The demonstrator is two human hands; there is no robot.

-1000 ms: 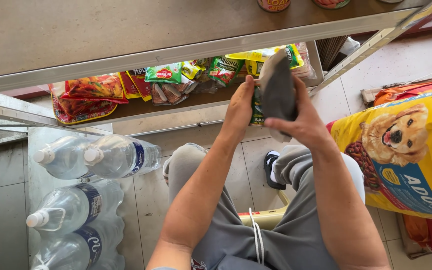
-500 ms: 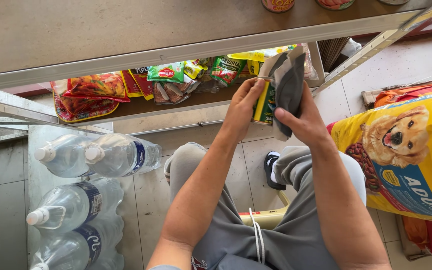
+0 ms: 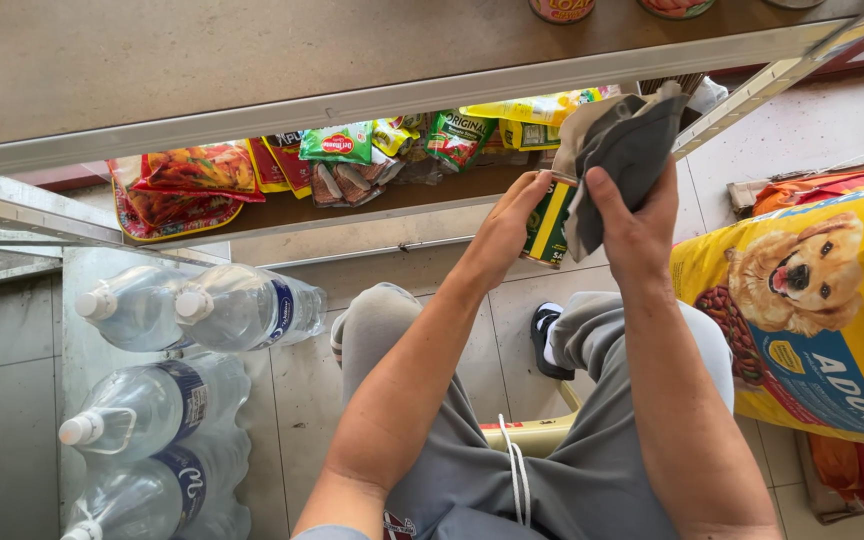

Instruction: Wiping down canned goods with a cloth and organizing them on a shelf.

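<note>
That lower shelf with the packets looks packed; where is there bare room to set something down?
The lower shelf is bare along its front edge, between the red packets and the left hand holding the can. Its back is crowded with sauce pouches. The top shelf is mostly bare. The floor tiles between the water bottles and the knee are free.
</note>
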